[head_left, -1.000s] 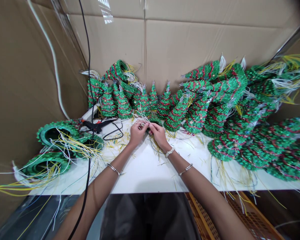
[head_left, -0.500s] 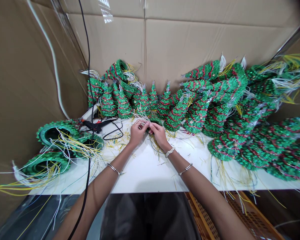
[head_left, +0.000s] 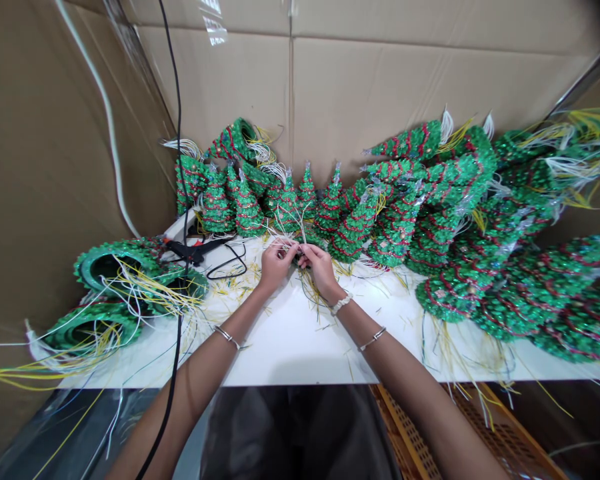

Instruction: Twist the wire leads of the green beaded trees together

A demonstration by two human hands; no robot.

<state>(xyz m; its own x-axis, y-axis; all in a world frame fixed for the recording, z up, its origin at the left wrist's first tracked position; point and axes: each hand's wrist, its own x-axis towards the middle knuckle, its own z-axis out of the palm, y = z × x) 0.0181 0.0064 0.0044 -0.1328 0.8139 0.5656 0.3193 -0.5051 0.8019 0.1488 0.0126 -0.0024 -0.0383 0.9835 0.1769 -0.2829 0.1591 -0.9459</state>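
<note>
At the white table [head_left: 290,340], left hand [head_left: 277,263], right hand [head_left: 321,269] pinching wires [head_left: 286,223]; tinsel trees [head_left: 353,227]

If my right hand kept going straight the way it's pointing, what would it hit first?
Your right hand would probably meet the thin white wires first, then your left hand; depth is hard to judge.

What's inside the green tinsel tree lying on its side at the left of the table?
The green tinsel tree shows a dark hollow, with white and yellow wires across its open base. The hollow's deeper interior is too dark to see.
</note>
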